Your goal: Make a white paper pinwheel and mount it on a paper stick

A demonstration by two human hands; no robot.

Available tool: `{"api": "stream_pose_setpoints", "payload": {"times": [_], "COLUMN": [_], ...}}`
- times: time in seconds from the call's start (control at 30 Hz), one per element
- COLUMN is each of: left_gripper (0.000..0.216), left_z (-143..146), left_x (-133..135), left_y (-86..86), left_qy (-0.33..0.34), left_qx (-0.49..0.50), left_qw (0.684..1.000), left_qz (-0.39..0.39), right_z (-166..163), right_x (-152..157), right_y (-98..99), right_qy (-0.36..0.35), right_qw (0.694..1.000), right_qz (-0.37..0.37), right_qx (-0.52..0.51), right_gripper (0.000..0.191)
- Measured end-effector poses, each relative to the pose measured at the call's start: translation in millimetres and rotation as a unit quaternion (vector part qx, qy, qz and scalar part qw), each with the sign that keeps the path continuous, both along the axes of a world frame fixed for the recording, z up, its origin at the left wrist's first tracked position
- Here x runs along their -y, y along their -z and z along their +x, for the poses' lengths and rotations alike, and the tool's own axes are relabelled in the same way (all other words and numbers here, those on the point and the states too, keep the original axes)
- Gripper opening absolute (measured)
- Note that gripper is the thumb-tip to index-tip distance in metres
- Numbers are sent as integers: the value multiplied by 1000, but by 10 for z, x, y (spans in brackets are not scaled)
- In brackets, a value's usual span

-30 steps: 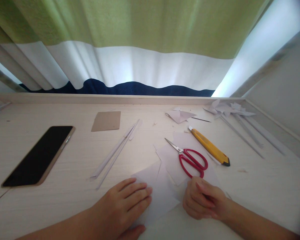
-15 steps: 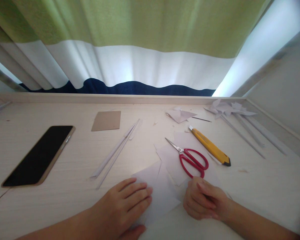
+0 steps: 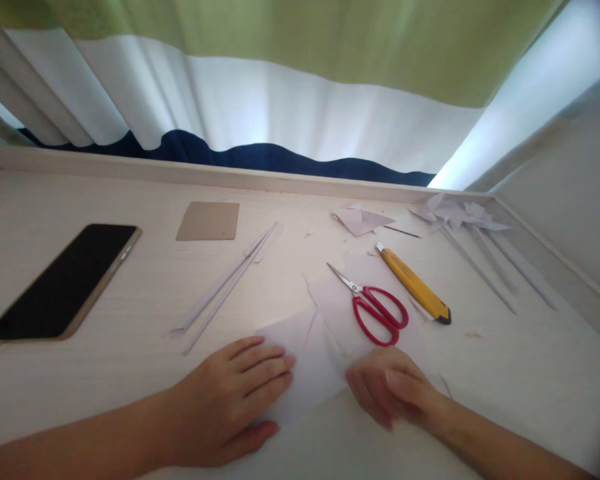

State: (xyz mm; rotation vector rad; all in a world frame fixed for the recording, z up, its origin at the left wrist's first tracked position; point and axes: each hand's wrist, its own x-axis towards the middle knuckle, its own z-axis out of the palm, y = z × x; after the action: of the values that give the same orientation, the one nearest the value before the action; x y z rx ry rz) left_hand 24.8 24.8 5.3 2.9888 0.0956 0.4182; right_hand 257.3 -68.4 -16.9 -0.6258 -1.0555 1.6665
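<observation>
The left hand point(image 3: 230, 400) is lying flat on the white paper sheet point(image 3: 313, 377), near the red-handled scissors point(image 3: 379, 313). Beside the sheet's right edge, blur is preventing determination of the curled right hand's point(image 3: 387, 385) grip.

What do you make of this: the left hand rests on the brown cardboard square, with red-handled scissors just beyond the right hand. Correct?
Not quite. The head view shows the left hand resting on white paper; the brown cardboard square lies farther back, untouched. The red-handled scissors are indeed just beyond the right hand.
</observation>
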Motion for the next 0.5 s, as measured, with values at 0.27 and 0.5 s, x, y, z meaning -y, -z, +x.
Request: {"api": "stream_pose_setpoints", "payload": {"times": [0.27, 0.5], "left_gripper": [36, 35], "left_z": [-55, -61], "left_x": [25, 30], "left_y": [127, 127], "left_qy": [2, 1], "left_qx": [-26, -18], "left_qw": [998, 998], "left_qz": [-55, -55], "right_z": [149, 208], "right_x": [12, -134], "right_y": [-328, -238], "right_qy": [72, -36], "right_qw": [622, 600], "right_qz": [501, 474], "right_qx": [597, 644], "right_gripper": [31, 24]}}
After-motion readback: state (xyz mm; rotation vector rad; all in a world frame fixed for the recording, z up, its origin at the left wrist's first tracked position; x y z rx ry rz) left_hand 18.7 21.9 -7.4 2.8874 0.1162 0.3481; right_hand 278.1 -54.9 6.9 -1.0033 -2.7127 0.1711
